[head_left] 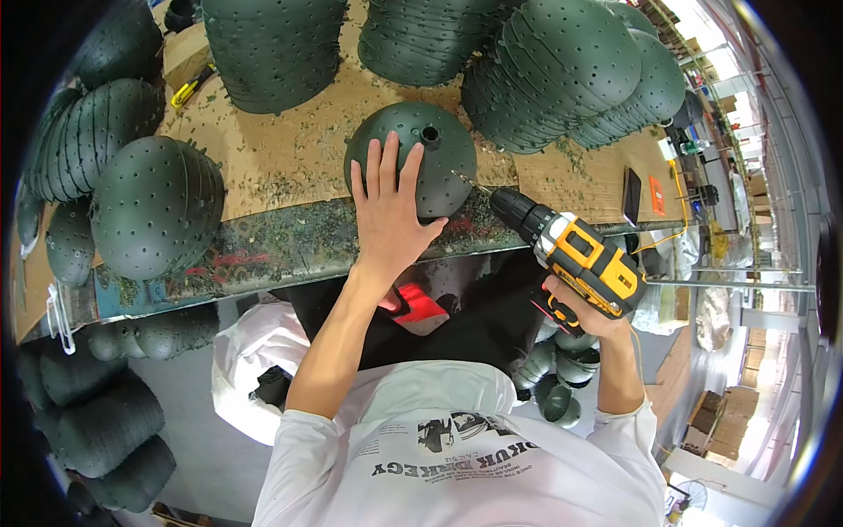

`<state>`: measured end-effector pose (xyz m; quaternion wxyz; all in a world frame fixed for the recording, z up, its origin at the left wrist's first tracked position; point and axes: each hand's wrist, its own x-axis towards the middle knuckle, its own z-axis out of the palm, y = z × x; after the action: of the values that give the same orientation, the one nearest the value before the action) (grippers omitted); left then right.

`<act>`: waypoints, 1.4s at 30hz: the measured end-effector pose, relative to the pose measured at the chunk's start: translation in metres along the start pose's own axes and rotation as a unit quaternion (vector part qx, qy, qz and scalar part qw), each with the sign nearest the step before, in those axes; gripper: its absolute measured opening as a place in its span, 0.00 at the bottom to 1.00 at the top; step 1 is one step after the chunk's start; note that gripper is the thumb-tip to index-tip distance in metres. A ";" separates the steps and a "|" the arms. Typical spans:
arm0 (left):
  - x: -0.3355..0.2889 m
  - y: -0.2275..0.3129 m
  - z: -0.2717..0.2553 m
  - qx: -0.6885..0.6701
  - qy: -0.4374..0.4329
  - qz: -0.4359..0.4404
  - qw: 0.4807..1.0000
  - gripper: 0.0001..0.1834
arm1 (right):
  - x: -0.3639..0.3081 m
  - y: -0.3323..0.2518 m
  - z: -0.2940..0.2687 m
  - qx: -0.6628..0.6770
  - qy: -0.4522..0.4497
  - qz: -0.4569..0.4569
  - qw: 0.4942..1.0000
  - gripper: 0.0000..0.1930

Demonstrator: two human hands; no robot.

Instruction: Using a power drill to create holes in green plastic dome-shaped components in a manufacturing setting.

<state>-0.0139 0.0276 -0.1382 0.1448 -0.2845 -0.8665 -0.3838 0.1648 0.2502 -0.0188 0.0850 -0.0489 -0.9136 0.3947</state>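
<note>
A dark green plastic dome (450,180) lies rounded side up at the front edge of the workbench, with a short round stub with a dark opening on its top. My left hand (388,206) rests flat on the dome, fingers spread. In my right hand (587,309) is a yellow and black cordless drill (588,263), gripped by its handle. The drill's thin bit (470,181) points left and reaches the dome's right side; I cannot tell whether it touches. Green shavings lie scattered around the dome.
Tall stacks of drilled green domes (272,53) stand along the back and left of the workbench (290,158). A yellow utility knife (193,85) lies at the back left. A black phone (631,196) and an orange piece (657,196) lie at the right. More domes (110,422) sit below, left.
</note>
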 end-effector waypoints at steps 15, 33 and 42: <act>-0.001 -0.008 -0.001 -0.030 -0.004 -0.016 0.999 0.59 | 0.037 -0.044 -0.021 -0.181 -0.094 -0.117 0.972 0.17; 0.001 -0.010 -0.002 -0.036 -0.021 -0.027 0.999 0.59 | 0.071 -0.076 -0.043 -0.341 -0.194 -0.205 0.896 0.16; 0.003 -0.008 0.000 -0.064 -0.016 -0.032 0.997 0.56 | 0.087 -0.105 -0.051 -0.312 -0.229 -0.096 0.917 0.25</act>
<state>-0.0211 0.0241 -0.1416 0.1002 -0.2718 -0.8510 -0.4380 0.0869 0.2282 0.1020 -0.1088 0.1066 -0.9851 0.0802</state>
